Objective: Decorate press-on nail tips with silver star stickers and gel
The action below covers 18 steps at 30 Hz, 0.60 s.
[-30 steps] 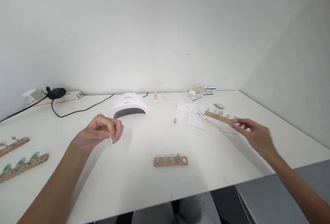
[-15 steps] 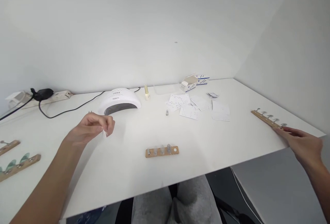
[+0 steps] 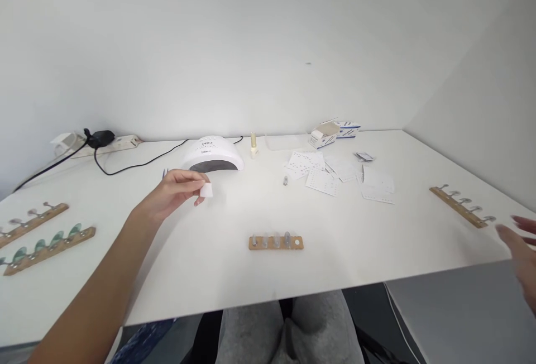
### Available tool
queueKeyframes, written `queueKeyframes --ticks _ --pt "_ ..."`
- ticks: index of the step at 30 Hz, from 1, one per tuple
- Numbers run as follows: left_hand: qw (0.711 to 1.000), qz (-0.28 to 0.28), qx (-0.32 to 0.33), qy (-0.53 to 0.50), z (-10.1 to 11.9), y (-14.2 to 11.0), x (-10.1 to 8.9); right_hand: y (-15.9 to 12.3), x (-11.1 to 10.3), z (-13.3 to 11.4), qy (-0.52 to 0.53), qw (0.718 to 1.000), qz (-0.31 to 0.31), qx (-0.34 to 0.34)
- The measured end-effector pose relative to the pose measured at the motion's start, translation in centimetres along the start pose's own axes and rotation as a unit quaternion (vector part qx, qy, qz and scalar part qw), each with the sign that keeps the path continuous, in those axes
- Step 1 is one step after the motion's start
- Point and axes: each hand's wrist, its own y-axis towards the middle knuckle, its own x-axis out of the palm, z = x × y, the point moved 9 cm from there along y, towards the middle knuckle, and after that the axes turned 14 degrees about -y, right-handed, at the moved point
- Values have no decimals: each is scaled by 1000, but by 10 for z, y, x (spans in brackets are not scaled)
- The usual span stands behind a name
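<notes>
My left hand [image 3: 180, 192] is raised in front of the nail lamp, pinching a small white square [image 3: 206, 190], which looks like a wipe or a bit of paper. My right hand [image 3: 521, 249] is partly cut off by the right edge of the picture, fingers apart with nothing between them. It hovers just right of a wooden strip [image 3: 458, 207] that carries a row of nail tips on small stands. Before my lap lies a shorter wooden strip [image 3: 275, 243] bearing several clear nail tips, with a bare white spot at its right end.
At the back stand a white nail lamp [image 3: 213, 154], a small bottle [image 3: 253, 146] and opened boxes [image 3: 324, 134]. White dotted sheets [image 3: 321, 181] and a loose nail tip [image 3: 285, 181] lie mid-table. Two strips, one with green nail tips [image 3: 50, 249], are at left; a power strip [image 3: 121, 143] sits behind.
My right hand has let go of the right-hand wooden strip and moved right, off it. My left hand has turned, showing the white square. The view has shifted left.
</notes>
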Motion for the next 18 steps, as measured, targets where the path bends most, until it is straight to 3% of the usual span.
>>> queueKeyframes --ticks 1,3,5,7,9,12,18 --pt "999 32 -3 1 -1 1 -1 -8 10 -18 4 999 -42 27" --pt "997 72 -1 -2 -3 4 -1 -30 46 -79 27 982 -186 -23" --pt "996 84 -2 -8 -7 6 2 -66 87 -153 70 923 -353 -139" --pt "996 87 -6 -14 -11 7 4 -104 115 -210 100 854 -457 -230" --pt "996 89 -9 -19 -15 8 5 -130 135 -245 100 822 -483 -284" --pt "996 86 -13 -20 -19 9 6 -151 162 -269 92 810 -487 -314" --pt "997 73 -30 -19 -25 11 12 -144 209 -283 76 851 -428 -295"
